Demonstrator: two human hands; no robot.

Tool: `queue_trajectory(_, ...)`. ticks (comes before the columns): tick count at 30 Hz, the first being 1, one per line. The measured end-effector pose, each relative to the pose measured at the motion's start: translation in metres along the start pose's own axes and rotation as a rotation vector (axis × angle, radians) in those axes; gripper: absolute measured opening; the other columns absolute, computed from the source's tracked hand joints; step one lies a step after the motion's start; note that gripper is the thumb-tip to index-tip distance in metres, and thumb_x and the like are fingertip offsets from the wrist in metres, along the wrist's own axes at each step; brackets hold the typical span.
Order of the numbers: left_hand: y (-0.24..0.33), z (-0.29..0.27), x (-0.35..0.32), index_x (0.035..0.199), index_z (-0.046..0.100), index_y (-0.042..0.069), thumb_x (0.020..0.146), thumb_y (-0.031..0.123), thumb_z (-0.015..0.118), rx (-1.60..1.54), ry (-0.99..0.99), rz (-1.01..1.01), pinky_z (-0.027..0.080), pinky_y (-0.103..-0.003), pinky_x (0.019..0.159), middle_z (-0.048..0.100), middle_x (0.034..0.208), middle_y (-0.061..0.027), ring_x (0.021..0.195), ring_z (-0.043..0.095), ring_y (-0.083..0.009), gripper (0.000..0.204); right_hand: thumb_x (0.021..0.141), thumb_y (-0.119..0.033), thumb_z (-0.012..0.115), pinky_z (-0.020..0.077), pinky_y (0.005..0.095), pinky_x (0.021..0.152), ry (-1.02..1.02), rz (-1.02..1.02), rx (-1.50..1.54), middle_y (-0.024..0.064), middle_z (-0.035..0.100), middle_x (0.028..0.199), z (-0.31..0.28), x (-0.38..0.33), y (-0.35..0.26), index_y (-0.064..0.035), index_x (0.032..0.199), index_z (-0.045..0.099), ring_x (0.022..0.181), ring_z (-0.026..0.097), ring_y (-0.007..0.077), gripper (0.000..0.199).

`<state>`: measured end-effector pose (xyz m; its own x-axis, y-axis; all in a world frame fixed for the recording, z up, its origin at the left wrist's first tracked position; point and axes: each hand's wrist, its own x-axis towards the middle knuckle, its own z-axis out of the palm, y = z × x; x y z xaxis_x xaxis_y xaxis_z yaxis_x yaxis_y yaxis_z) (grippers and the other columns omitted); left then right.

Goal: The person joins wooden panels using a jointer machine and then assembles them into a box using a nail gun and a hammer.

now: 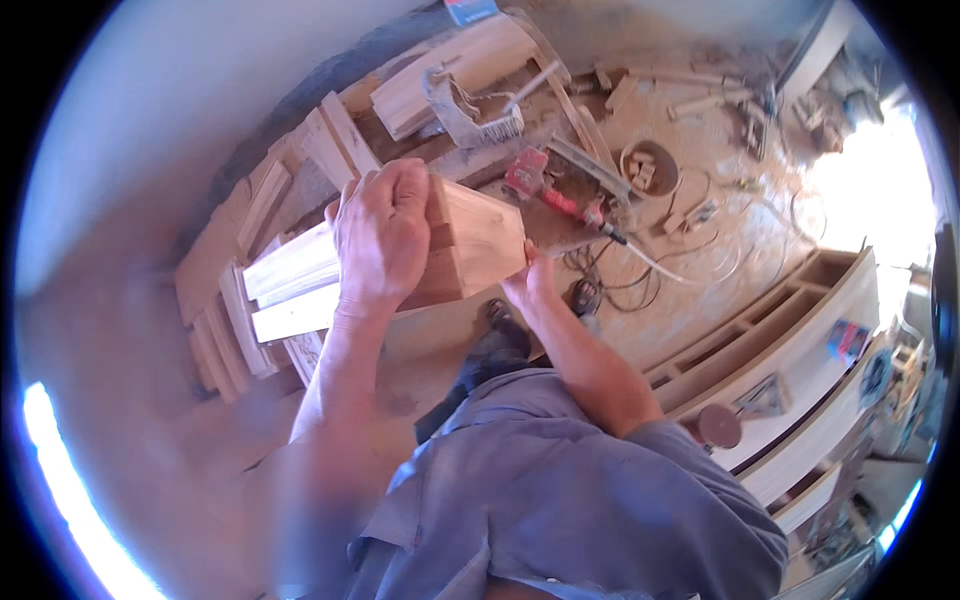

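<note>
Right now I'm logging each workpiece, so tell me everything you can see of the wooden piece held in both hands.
The wooden piece is pale, bare timber made of several boards joined together, with one flat face ending in a pointed, angled end toward the person's right. It is held up above the dusty floor, roughly level. The left hand wraps over its top; the right hand supports it from below near the pointed end. Long pale boards run out to the left.

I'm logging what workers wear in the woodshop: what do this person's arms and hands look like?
Both hands are bare, with no gloves: the left hand and the right hand. Both forearms are uncovered. A blue-grey short-sleeved shirt ends near the right elbow. No watch, ring or wristband shows in this view.
</note>
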<state>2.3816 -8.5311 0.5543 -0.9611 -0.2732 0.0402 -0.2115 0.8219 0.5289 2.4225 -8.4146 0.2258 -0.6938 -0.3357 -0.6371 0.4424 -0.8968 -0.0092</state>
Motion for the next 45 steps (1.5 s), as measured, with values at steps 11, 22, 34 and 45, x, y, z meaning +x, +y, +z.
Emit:
queue_trajectory(11, 0.005, 0.056, 0.006, 0.128, 0.066, 0.006, 0.099, 0.027, 0.06, 0.121, -0.073, 0.226, 0.04, -0.046, 0.096, 0.067, 0.107, -0.013, 0.105, 0.06, -0.033, 0.037, 0.095, -0.012, 0.056, 0.0546, 0.0573, 0.092, 0.241, 0.319, -0.686, 0.0219, 0.068, 0.111, 0.029, -0.025, -0.074, 0.0018, 0.113, 0.06, 0.106, 0.07, 0.0389, 0.023)
queue_trajectory(22, 0.028, 0.028, -0.009, 0.131, 0.063, 0.005, 0.054, 0.025, 0.093, 0.278, -0.433, 0.558, 0.038, -0.057, 0.111, 0.037, 0.152, -0.0249, 0.134, 0.04, -0.0474, 0.085, 0.075, -0.008, 0.081, 0.0368, 0.0466, 0.115, -0.449, -0.811, -1.831, 0.0272, 0.037, 0.153, 0.075, -0.081, -0.09, -0.0027, 0.154, 0.03, 0.138, 0.042, 0.0449, 0.094)
queue_trajectory(34, 0.017, 0.037, -0.008, 0.116, 0.07, 0.007, 0.052, 0.027, 0.095, 0.324, -0.333, 0.666, 0.048, -0.053, 0.101, 0.043, 0.146, -0.0236, 0.127, 0.047, -0.0444, 0.072, 0.082, -0.006, 0.073, 0.0388, 0.0504, 0.113, -0.473, -0.879, -1.796, 0.0345, 0.035, 0.15, 0.075, -0.078, -0.069, 0.0098, 0.153, 0.021, 0.135, 0.042, 0.0511, 0.09)
queue_trajectory(45, 0.017, 0.04, -0.006, 0.125, 0.067, 0.012, 0.048, 0.022, 0.093, 0.212, -0.361, 0.553, 0.045, -0.052, 0.103, 0.046, 0.14, -0.018, 0.122, 0.047, -0.0388, 0.082, 0.085, -0.006, 0.072, 0.0387, 0.0504, 0.114, -0.489, -0.903, -1.813, 0.0375, 0.036, 0.148, 0.074, -0.081, -0.07, 0.014, 0.15, 0.02, 0.135, 0.042, 0.0527, 0.086)
